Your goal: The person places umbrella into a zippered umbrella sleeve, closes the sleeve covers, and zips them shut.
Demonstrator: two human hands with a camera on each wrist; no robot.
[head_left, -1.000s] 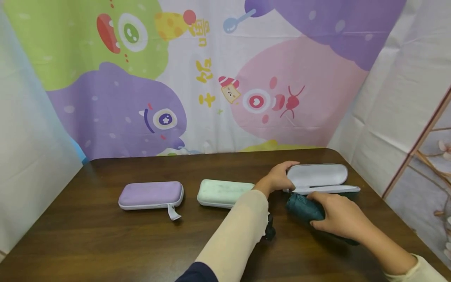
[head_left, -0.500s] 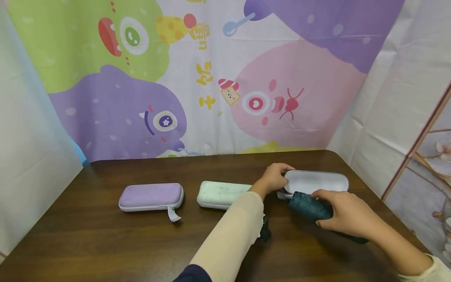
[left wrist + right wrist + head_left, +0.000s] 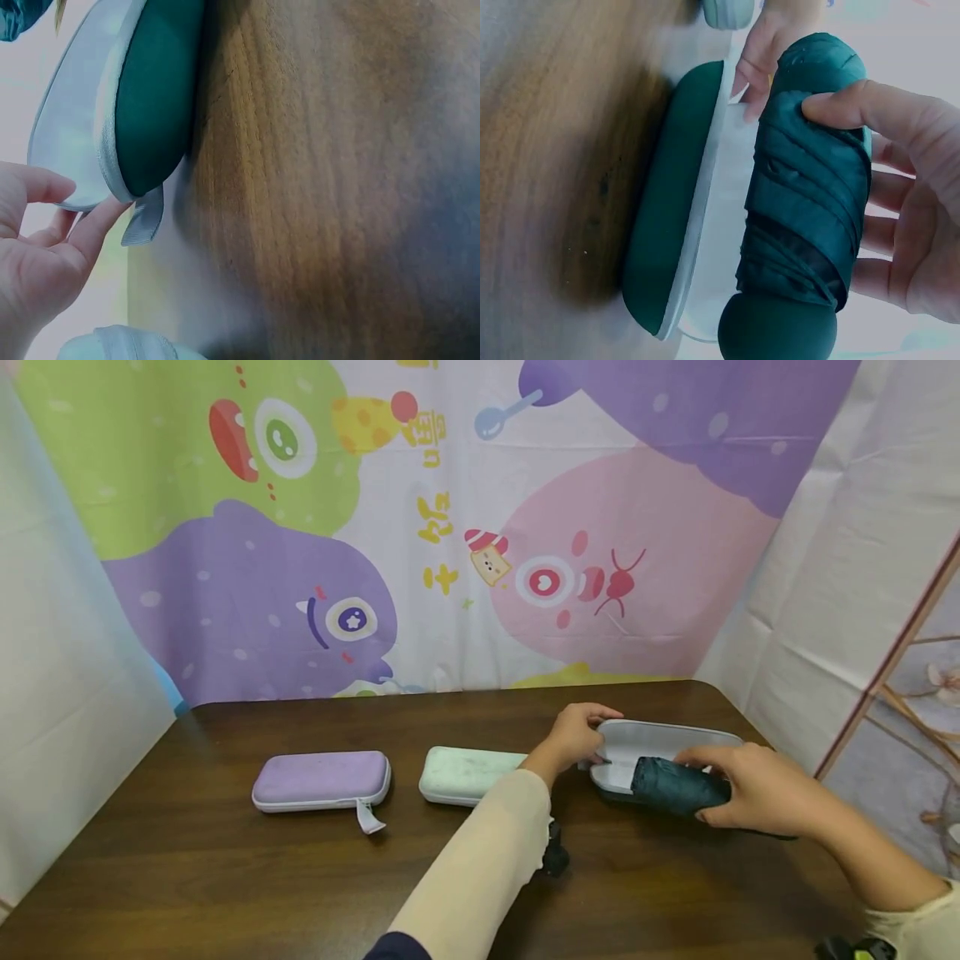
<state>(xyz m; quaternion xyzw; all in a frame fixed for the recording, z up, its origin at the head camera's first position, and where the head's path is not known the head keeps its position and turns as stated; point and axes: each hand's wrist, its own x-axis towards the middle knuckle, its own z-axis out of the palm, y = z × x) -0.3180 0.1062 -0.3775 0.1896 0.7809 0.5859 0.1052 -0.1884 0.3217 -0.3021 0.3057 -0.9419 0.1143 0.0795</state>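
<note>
Shifted since the earlier frame: folded umbrella (image 3: pixel 678 787), carried right and closer over the open case (image 3: pixel 652 739), exposing more of the base beside the left fingertips. Found grasped between thumb and fingers of right hand (image 3: pixel 772 785); apparently not yet seated. Found left hand (image 3: pixel 573 735) curled about the case's end, seemingly steadying it. Judged step: loading umbrella. Judged next: align lengthwise, lower below right fingertips, release.

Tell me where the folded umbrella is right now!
In the head view, the folded umbrella is on the right, in the right hand, close to the open green case that the left hand holds.
</note>
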